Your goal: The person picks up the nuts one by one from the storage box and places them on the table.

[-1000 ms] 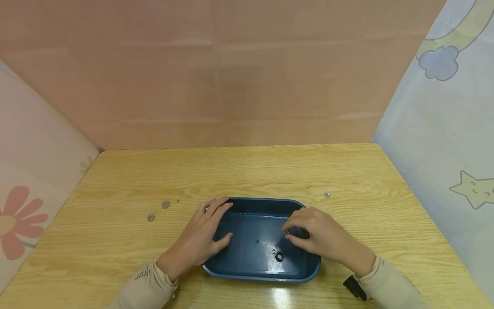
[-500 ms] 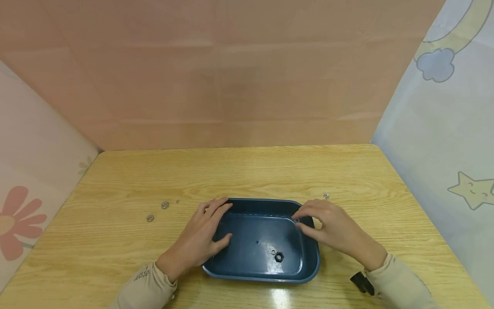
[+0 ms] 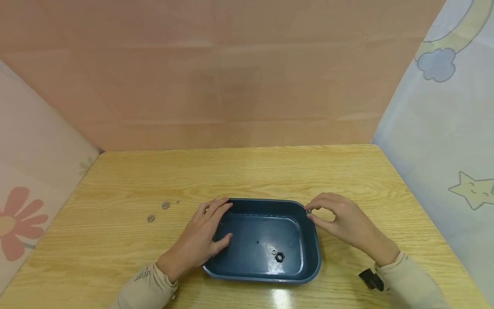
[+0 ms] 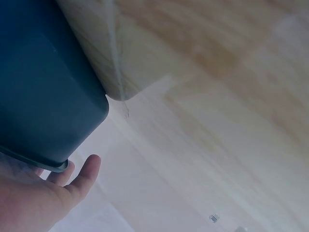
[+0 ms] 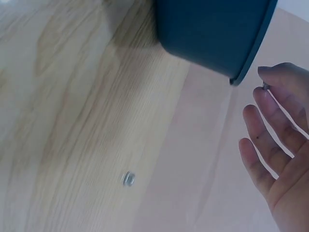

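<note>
Blue tray (image 3: 251,231) between them, the left hand (image 3: 204,234) rests at its left rim, fingers apart — the right hand (image 3: 341,214), near the far right corner, pinches a small metal piece (image 5: 265,86).

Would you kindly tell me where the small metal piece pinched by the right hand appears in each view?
Head: the small metal piece is right of centre, in the grip of the right hand.
Left wrist: not visible.
Right wrist: upper right, between fingertips.
Shared landmark: the dark blue tray.
</note>
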Available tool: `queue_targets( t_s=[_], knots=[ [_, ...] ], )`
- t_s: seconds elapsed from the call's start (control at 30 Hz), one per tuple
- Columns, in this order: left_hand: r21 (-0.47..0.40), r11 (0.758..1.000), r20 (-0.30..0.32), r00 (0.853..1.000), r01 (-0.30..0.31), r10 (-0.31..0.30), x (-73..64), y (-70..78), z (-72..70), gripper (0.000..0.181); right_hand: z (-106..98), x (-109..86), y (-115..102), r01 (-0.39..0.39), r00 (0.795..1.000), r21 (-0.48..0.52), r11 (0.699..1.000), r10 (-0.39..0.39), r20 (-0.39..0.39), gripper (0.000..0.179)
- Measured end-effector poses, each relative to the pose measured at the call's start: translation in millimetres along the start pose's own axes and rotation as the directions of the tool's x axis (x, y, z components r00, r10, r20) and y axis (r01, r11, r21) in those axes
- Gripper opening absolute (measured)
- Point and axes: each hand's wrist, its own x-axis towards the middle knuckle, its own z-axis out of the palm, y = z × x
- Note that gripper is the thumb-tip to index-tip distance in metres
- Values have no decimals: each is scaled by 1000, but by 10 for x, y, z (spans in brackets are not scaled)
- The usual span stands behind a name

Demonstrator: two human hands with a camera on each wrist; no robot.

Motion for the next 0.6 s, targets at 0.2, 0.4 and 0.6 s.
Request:
queue_targets(
  t_s=[0.2,0.4,0.6],
  knots=[
    [3,1000,-1,1000,1,-1,2,-2,3,69,-42,-27,76,-7,1000,-16,1000,6,-8,32],
    [7,1000,4,1000,5,-5,2,-1,-3,69,-47,-67,146,-32,999,-19,999,32,-3,32],
    [22,1000,-7,1000,2,-2,0,-2,1,69,-42,-93,185,-45,999,-41,998,45,1,31]
  ],
)
